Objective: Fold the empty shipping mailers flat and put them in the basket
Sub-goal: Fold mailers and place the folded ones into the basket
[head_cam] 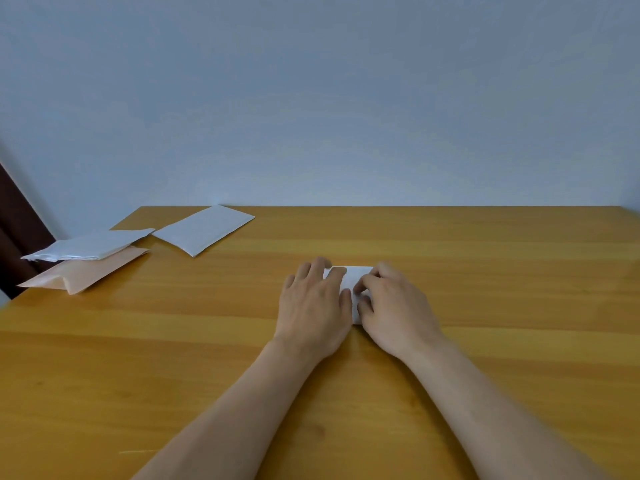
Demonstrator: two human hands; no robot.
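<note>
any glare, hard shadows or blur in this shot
Head view: soft even light, no hard shadows on the orange-brown wooden table; faint sheen on the crinkled white plastic mailer; frame slightly soft, so the small folded white mailer under the left hand and right hand shows little detail.

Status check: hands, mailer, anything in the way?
Left hand flat on small folded mailer, right hand pinching its edge. White mailer, crumpled mailer atop peach mailer waiting far left. No basket in view.
</note>
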